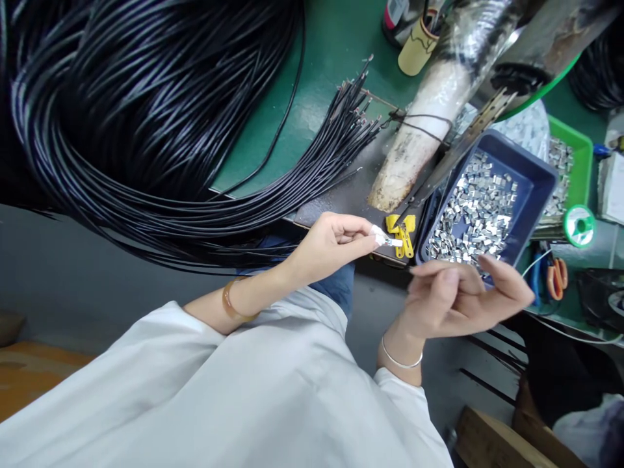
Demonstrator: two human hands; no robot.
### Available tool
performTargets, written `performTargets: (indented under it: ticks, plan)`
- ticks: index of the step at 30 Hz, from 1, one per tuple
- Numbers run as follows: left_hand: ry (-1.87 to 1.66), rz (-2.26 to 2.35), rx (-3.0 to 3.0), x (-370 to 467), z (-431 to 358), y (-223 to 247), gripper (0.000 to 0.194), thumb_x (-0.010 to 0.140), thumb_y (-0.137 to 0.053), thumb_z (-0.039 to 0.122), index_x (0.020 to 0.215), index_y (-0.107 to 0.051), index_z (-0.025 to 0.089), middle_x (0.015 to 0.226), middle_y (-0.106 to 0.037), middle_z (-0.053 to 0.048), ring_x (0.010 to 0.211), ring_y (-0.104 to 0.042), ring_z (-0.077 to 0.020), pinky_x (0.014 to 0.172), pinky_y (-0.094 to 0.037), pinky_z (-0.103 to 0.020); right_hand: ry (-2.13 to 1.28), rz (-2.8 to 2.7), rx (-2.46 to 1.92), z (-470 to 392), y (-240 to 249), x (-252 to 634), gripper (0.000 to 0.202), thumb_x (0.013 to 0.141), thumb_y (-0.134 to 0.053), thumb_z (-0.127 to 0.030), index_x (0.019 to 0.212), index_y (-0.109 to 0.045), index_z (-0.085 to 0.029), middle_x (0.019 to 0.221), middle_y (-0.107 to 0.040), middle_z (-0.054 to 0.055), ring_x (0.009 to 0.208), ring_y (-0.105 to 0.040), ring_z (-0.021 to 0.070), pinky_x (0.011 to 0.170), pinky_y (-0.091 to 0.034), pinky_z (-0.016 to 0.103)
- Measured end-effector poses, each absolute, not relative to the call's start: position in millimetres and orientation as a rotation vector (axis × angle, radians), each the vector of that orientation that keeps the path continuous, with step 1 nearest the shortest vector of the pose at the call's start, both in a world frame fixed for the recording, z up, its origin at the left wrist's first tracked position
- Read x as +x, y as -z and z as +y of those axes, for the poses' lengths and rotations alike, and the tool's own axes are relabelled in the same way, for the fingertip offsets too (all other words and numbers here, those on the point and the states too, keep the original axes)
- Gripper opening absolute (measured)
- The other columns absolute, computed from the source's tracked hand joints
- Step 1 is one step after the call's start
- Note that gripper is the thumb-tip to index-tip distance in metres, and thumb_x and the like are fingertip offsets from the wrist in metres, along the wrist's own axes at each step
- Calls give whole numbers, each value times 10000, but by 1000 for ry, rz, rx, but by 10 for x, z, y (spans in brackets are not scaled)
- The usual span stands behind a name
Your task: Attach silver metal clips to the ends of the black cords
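My left hand is closed in a pinch on a small silvery connector that points right. White wrapping covers a fingertip of this hand. My right hand hovers just to the right, slightly blurred, its fingers apart and partly bent. Nothing clear shows in it. Behind the connector, a yellow tool sits at the table's front edge. Beyond my right hand stands a dark blue tray holding many small shiny metal shells. A thick bundle of black cables sweeps past my left forearm, its stripped ends lying on the table.
A wrapped white tube slants over the table. At right are a green tray, a solder spool and orange-handled scissors. A pale yellow cup stands at the back. Cardboard boxes sit low right.
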State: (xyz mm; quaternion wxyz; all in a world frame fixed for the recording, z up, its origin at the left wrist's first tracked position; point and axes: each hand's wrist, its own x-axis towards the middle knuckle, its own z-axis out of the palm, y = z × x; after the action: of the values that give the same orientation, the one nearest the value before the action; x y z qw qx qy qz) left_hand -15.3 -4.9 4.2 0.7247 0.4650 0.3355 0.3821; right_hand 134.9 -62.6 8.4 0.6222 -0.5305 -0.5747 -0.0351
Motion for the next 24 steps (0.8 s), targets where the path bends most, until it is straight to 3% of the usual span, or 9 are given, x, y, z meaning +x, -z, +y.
performTargets:
  ticks: [2, 5, 9, 15, 24]
  plan:
    - [-861, 743, 1018, -140, -45, -48, 137, 761, -692, 241, 755, -704, 104, 631, -613, 3, 589, -520, -67, 564, -414, -187, 95, -1327, -1213, -612, -76, 1349, 306, 884, -536, -99, 1158, -549, -237, 813, -692, -37, 651, -715, 130, 526, -588, 254]
    - [-900, 740, 1006, -112, -35, -55, 114, 742, -700, 215, 758, -710, 103, 675, -663, -14, 627, -569, -80, 615, -468, -192, 115, -1453, -1331, -608, -47, 1325, 226, 825, -631, -71, 1001, -612, -211, 906, -741, -7, 780, -743, 163, 694, -640, 319]
    - [-959, 765, 1042, -66, -19, -48, 82, 720, -704, 181, 735, -713, 101, 724, -700, -32, 666, -606, -94, 646, -503, -201, 151, -1537, -1358, -592, 16, 1284, 210, 746, -709, -46, 879, -647, -196, 940, -745, 11, 818, -725, 137, 719, -624, 282]
    - [-1025, 845, 1127, -4, -27, -34, 84, 762, -641, 150, 706, -687, 108, 668, -653, -8, 617, -570, -73, 586, -456, -177, 109, -1530, -1371, -533, 70, 1293, 185, 767, -702, -78, 897, -650, -199, 967, -733, 12, 848, -708, 129, 673, -610, 263]
    - [-1058, 876, 1205, -2, -40, -59, 109, 785, -651, 201, 733, -700, 119, 662, -628, -1, 539, -473, -42, 488, -369, -157, 172, -1537, -1360, -501, -4, 1282, 209, 734, -728, -60, 867, -675, -213, 946, -728, -5, 850, -704, 131, 758, -616, 300]
